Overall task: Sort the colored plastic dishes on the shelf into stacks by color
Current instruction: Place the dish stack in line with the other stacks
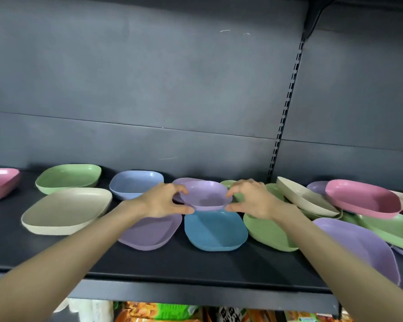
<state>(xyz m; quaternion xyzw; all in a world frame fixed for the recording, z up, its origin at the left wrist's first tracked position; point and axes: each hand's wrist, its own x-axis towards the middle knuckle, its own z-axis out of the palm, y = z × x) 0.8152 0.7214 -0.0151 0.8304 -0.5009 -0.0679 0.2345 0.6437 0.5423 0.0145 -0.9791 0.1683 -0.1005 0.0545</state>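
Plastic, thin-walled and matte: we judge the lilac dish (pixel 206 197) to be light, stiff and not fragile; its smooth rim may slip under a loose pinch. Both hands are on it; the left hand (pixel 163 201) takes the left rim between a curled forefinger above and the thumb below; the right hand (pixel 249 198) mirrors this on the right rim; as far as we can see, the fingers of each hand are clamped on the rim. The dish therefore sits between the 2 sets of fingertips, level and mouth up; we cannot tell whether it is lifted clear or rests on a dish beneath.

Just below the 2 thumbs lies a blue dish (pixel 215 231); below the left thumb and wrist lies a larger purple dish (pixel 149 233), by colour the likely destination; below the right thumb and palm lies a green dish (pixel 265 233). Beyond the left fingertips stands a pale blue stack (pixel 135 183); left of the left knuckles lies a beige dish (pixel 65 210). Well apart from the right fingers, a pink dish (pixel 361 197) tops a loose mixed heap on the shelf (pixel 196 263).

Handling: take hold at the rim on 2 opposite sides, as here; we judge that 1 hand would carry the weight, but 2 keep the dish level; pinch firmly without squeezing the wall inward; lower it squarely so that it nests.
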